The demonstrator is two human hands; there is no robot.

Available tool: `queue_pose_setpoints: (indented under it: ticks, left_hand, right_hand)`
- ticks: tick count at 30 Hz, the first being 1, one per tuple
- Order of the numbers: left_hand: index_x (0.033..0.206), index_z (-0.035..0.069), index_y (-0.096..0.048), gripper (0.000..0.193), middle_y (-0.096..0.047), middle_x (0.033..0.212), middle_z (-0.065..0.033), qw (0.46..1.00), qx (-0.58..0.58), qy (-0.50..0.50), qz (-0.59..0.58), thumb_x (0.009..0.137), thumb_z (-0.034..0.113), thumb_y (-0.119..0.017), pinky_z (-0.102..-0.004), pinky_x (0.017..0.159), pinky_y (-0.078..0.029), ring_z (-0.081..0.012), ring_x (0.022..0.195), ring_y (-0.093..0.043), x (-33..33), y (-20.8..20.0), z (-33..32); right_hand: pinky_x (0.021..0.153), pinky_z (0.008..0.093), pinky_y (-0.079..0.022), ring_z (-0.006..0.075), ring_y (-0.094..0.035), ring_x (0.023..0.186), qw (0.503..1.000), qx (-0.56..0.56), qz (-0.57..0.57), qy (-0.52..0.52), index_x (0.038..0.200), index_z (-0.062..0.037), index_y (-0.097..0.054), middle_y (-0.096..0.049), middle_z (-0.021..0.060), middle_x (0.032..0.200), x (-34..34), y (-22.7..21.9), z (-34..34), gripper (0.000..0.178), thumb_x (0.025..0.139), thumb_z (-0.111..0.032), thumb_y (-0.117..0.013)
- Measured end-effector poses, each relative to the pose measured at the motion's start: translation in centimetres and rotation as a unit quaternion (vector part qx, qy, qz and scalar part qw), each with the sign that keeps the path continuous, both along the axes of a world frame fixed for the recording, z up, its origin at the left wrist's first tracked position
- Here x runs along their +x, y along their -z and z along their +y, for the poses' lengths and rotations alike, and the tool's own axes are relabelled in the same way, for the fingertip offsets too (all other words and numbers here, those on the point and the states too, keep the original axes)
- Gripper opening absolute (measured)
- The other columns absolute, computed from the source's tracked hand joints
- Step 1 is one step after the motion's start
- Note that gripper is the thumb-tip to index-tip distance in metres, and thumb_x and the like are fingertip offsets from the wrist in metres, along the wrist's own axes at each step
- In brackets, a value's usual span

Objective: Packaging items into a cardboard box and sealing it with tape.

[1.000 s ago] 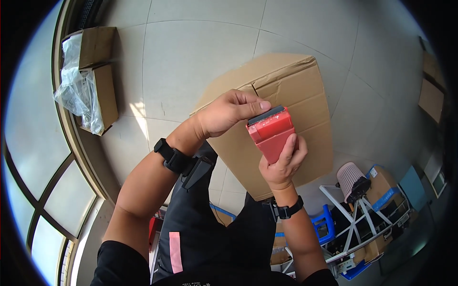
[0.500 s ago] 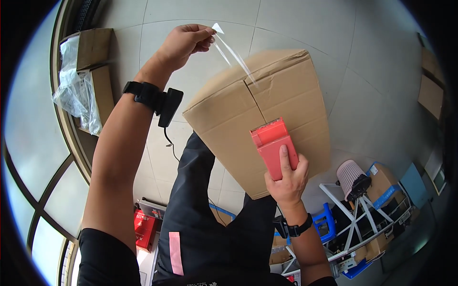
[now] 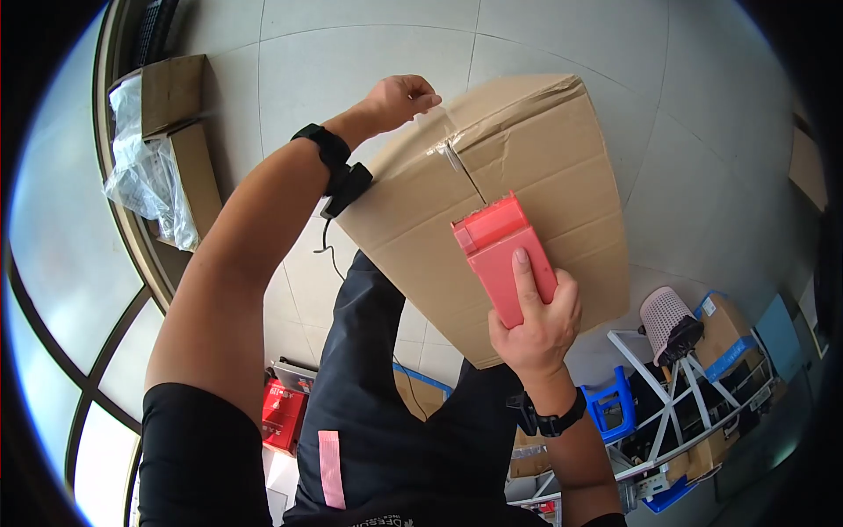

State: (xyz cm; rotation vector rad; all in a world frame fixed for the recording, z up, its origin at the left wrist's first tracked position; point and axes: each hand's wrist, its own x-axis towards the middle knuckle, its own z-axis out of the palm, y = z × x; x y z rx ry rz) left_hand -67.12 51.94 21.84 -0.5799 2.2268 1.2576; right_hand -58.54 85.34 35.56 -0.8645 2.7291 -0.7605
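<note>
The cardboard box (image 3: 571, 167) between the hands has clear tape (image 3: 452, 158) over one edge — the seam (image 3: 472, 186) toward the right hand (image 3: 540, 334) looks uncovered. That hand clamps a red tape dispenser (image 3: 505, 255); the left hand (image 3: 401, 103), apart, curls near the tape, its hold unclear — pale print marks a red carton (image 3: 283, 415) bodyward of it.

Right hand (image 3: 540, 329) grips red tape dispenser (image 3: 502, 259) at its 5 o'clock end, over brown carton (image 3: 562, 189); clear tape (image 3: 450, 155) at carton's 11 o'clock edge, curled left hand (image 3: 402, 101) near
</note>
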Motion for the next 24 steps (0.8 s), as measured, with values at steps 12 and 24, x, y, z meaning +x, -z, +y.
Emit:
queue_pose_setpoints:
  ticks: [12, 24]
  left_hand:
    - [0.128, 0.004, -0.05, 0.037, -0.058, 0.118, -0.0188, 0.992, -0.023, 0.114, -0.048, 0.098, 0.027, -0.045, -0.0376, 0.094, -0.045, -0.0329, 0.111, -0.055, -2.1, -5.4, 4.0]
    - [0.124, 0.016, -0.057, 0.041, -0.061, 0.119, -0.006, 0.732, -0.118, 0.652, 0.158, 0.09, 0.038, -0.054, -0.0395, 0.099, -0.042, -0.0274, 0.112, -0.055, -11.9, -10.2, 26.7]
  right_hand:
    - [0.074, 0.0422, -0.045, 0.0329, -0.051, 0.085, 0.999, 0.001, -0.04, 0.008, 0.136, -0.0234, -0.05, -0.047, 0.0155, 0.099, -1.7, -1.4, 1.6, 0.078, 0.063, -0.015, -0.072]
    - [0.069, 0.0412, -0.045, 0.0299, -0.05, 0.08, 0.996, -0.045, -0.081, 0.019, 0.138, -0.0275, -0.048, -0.046, 0.0126, 0.093, -3.0, -1.8, 6.3, 0.078, 0.066, -0.013, -0.073]
